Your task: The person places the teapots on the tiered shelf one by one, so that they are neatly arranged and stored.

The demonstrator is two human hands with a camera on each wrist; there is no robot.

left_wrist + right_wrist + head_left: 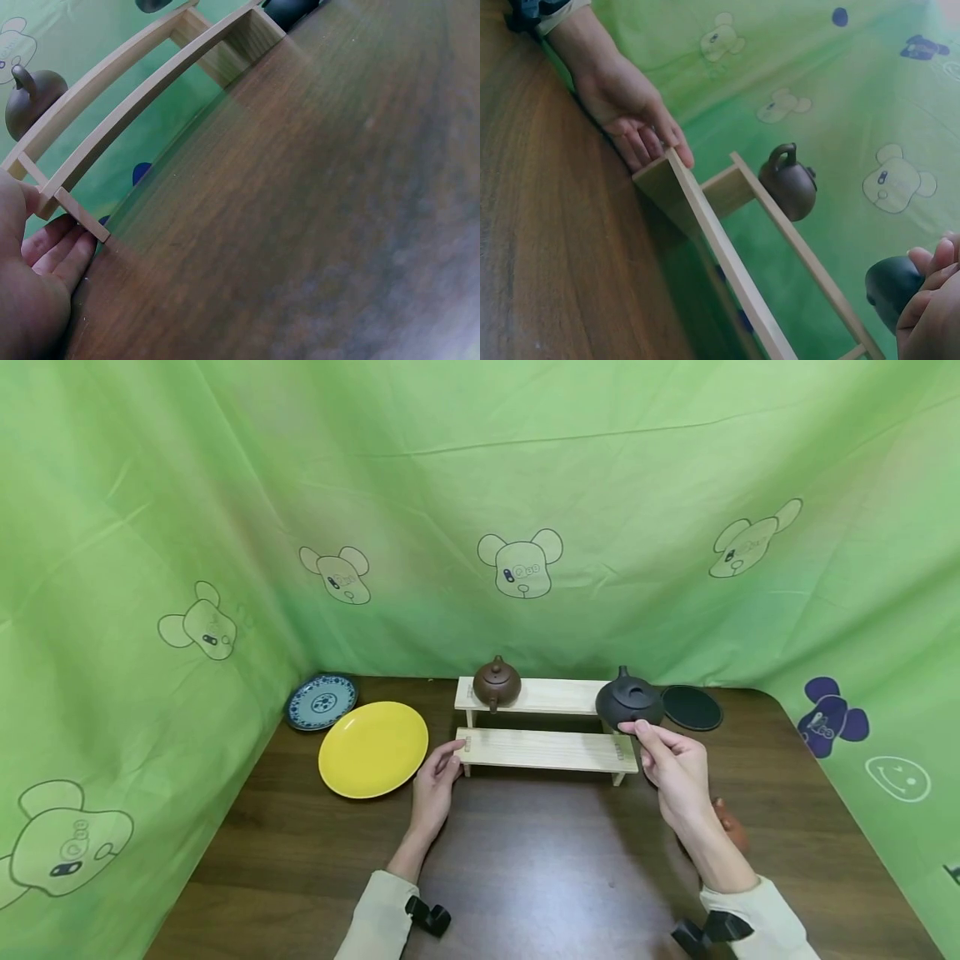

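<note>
A two-tier wooden stand point(551, 749) stands on the table, with a brown teapot point(497, 683) on the left end of its upper board. My left hand point(435, 785) holds the left end of the lower board; in the left wrist view its fingers point(64, 251) lie around the end leg. My right hand point(678, 768) grips a black teapot point(628, 700) over the right end of the upper board. From the right wrist, that teapot point(892, 289) appears apart from the board, its handle hidden by the fingers.
A yellow plate point(373, 750) and a blue patterned plate point(322, 702) lie left of the stand. To the right is a round black plate point(692, 707). A reddish-brown object point(731, 827) is partly hidden behind my right wrist. Green cloth point(420, 635) surrounds the table.
</note>
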